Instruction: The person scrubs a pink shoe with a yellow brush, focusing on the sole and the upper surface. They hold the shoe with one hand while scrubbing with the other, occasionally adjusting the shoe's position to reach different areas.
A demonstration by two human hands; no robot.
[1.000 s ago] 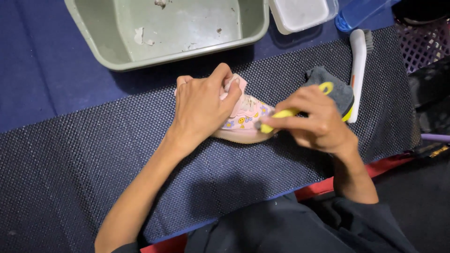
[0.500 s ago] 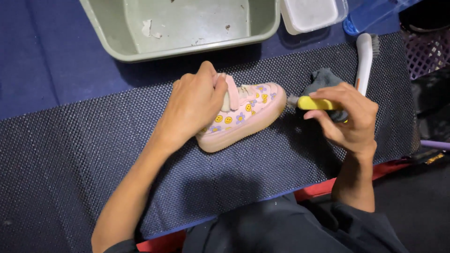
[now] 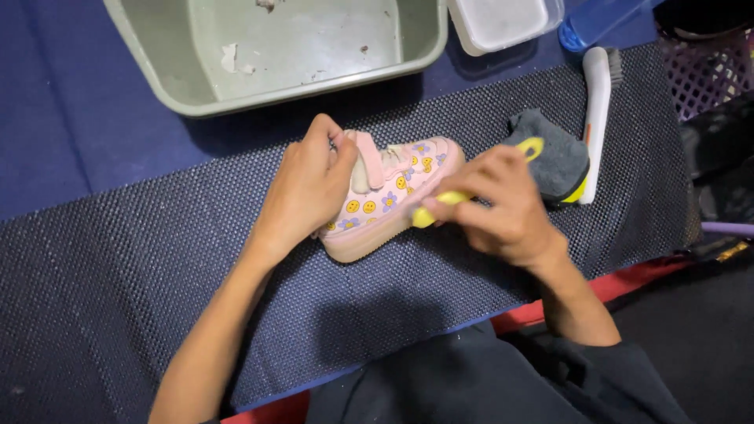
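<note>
A small pink child's shoe (image 3: 389,200) with yellow smiley faces and purple flowers lies on its side on a dark mesh mat (image 3: 141,283). My left hand (image 3: 302,192) grips the shoe around its heel and strap. My right hand (image 3: 499,206) is closed on a yellow-handled brush (image 3: 440,206), whose end presses against the shoe's side near the toe. The brush head is hidden by my fingers.
A grey-green plastic basin (image 3: 275,47) stands at the back. A white lidded box (image 3: 499,20) and a blue bottle (image 3: 597,20) stand to the basin's right. A grey cloth (image 3: 554,153) and a white brush (image 3: 595,110) lie to the shoe's right. A purple basket (image 3: 711,74) sits far right.
My right hand has brought the yellow brush back from the right onto the shoe's side. My left hand keeps its hold on the shoe, which has shifted slightly.
</note>
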